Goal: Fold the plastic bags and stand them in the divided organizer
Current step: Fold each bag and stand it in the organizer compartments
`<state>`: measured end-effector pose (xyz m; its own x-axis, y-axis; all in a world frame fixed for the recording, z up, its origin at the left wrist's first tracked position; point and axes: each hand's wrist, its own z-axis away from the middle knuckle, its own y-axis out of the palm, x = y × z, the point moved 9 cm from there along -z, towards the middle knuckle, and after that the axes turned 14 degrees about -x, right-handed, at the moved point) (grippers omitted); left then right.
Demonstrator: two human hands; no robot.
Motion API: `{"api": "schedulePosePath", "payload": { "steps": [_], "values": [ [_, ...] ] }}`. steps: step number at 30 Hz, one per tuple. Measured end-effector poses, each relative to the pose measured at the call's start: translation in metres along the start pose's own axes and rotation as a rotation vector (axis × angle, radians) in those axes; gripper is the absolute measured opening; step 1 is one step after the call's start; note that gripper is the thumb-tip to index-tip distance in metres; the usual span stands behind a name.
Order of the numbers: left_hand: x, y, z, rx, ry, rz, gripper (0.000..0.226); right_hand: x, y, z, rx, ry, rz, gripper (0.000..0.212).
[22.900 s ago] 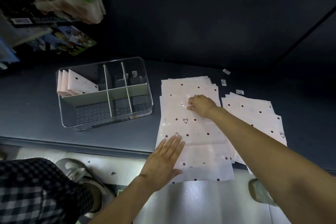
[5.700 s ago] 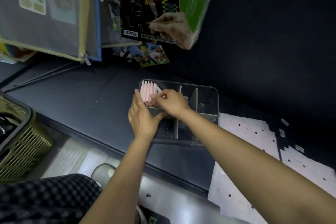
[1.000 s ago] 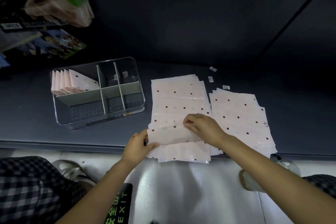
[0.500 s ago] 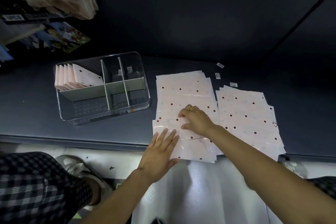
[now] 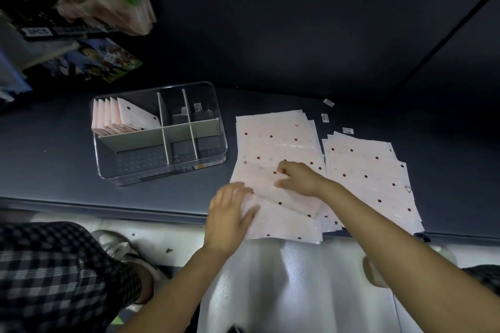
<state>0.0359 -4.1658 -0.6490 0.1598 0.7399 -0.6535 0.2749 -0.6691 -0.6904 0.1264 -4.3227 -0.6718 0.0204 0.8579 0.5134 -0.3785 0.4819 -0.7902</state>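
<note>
A person seated at a dark shelf works on a pink, dot-printed plastic bag that lies partly folded on top of a stack of flat bags, near the front edge of the shelf. The left hand lies flat on the near left part of the stack, its fingers straight and close together, slightly blurred, their tips at the edge of the folded flap. The right hand rests on the middle of the same bag with fingers curled; whether they pinch the film or merely press it down cannot be told. A second stack of flat bags lies just to the right, fanned out and touching the first. To the left of both stacks, well apart from the hands, stands a clear divided organizer with grey partitions; several folded bags stand on edge in its rear left compartment, the last one leaning to the right. Three small white labels lie on the shelf behind the stacks. Printed packages hang at upper left. A checked trouser leg and a pale shoe show below the shelf, above a shiny white floor.
</note>
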Motion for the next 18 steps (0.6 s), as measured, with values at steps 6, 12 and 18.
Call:
{"api": "schedulePosePath", "payload": {
  "steps": [6, 12, 18],
  "values": [
    [0.0, 0.012, -0.011, 0.149, -0.843, 0.698, 0.013, -0.003, -0.029, 0.053, -0.191, 0.264, -0.802, 0.016],
    [-0.037, 0.011, -0.004, 0.242, -0.944, 0.895, 0.009, 0.003, -0.03, 0.088, -0.242, 0.316, -0.99, 0.017],
    [-0.041, -0.011, -0.01, 0.244, -0.868, 0.811, 0.006, 0.006, -0.043, 0.106, -0.234, 0.302, -1.004, 0.015]
  ]
}}
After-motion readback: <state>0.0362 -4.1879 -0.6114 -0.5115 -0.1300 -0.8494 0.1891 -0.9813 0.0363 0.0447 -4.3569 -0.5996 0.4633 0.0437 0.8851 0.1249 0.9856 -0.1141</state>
